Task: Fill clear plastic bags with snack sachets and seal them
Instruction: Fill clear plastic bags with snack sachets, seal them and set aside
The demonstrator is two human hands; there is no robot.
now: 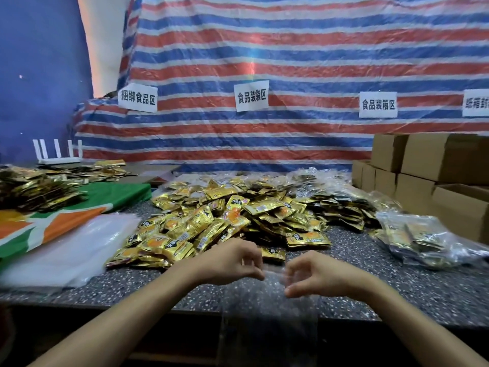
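Closest to me, two bare forearms reach in from the bottom edge, and between them an empty clear plastic bag hangs down over the front edge of the dark speckled stone desk. The left hand has its fingers curled in, pinching the bag's top edge on one side. The right hand pinches the other side between thumb and bent fingers, though the film there is blurred and I can't tell from here whether the mouth is parted. Both hands sit just in front of the big loose heap of gold snack sachets, the left one almost at its near rim. Left of the heap I see a flat stack of clear plastic film, lying partly over a green, orange and white cloth. Further left of the heap a darker pile of gold packets rests on that cloth. Right of the heap lie filled clear bags of sachets, with more behind it. Beyond those, still to the heap's right, brown cardboard boxes are stacked. Behind the heap hangs a red, white and blue striped tarpaulin carrying white paper labels with printed characters.
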